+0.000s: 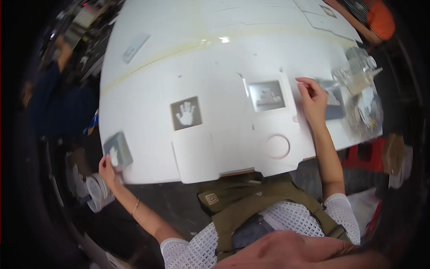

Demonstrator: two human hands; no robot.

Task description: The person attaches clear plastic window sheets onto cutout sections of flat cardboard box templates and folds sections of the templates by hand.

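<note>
My left hand (106, 169) is at the table's left front corner, its fingers pinched at the lower edge of a stack of dark cards (118, 150) with a white hand print. Over the right part of the white sheet, my right hand (312, 98) is closed, thumb and fingertips together; whether anything small is between them is too blurred to tell. Between my hands lies a white die-cut board (233, 130). On it are a dark square with a white hand shape (186, 114) and a dark square with a pale print (267, 96). A dark card stack (334, 101) lies right of my right hand.
Clear bottles (358, 76) and a plastic bag (367, 112) stand at the table's right edge. A small pale card (136, 48) lies at the back left. Rolls of tape (97, 190) are below the left corner. Other people are at the left and the upper right.
</note>
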